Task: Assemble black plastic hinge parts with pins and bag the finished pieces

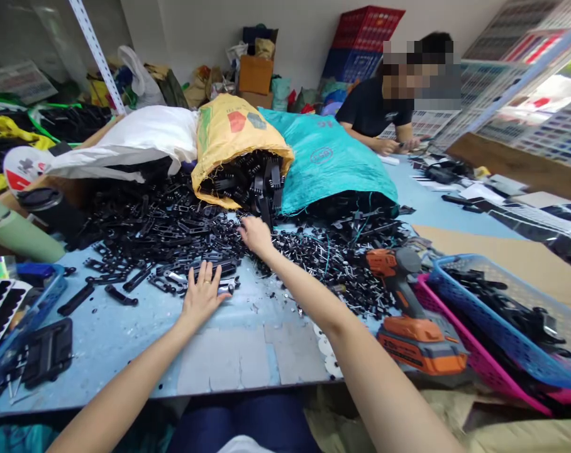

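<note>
My left hand [203, 290] lies with fingers spread at the near edge of a heap of black plastic parts [158, 226]. Its fingertips touch a long black part [226, 267], and a shiny metal-faced piece shows beside the thumb. Farther forward, my right hand [258, 238] reaches to the spot where the black parts meet a pile of small screws [309, 261]. Its fingers are curled down, and whatever they hold is hidden. Just beyond it, black toothed parts [261, 179] spill out of a yellow sack [238, 126].
An orange cordless drill [417, 321] stands right, beside a blue basket [502, 327] of black parts. White [139, 132] and teal sacks [332, 157] flank the yellow one. A tumbler [49, 207] stands left. Across the table a person [380, 113] handles something small.
</note>
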